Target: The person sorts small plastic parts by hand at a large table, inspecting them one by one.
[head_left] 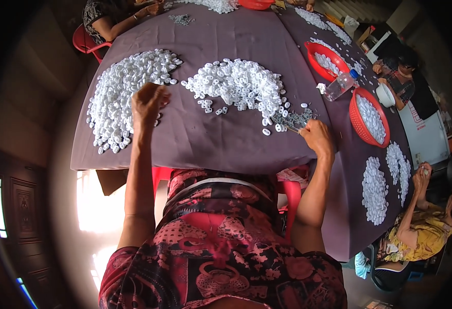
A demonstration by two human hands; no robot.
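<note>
Purple cloth is covering the bench (226,139), where the left hand (148,103) is resting, grip curled, on white pieces (118,98) at ten o'clock, while the right hand (316,138) is pinching a thin metal piece (291,129) beside grey metal parts (293,119) at two o'clock.

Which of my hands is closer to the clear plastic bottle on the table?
Right. Your right hand is just below-left of the plastic bottle; your left hand is far across the table, at the left pile of white pieces.
</note>
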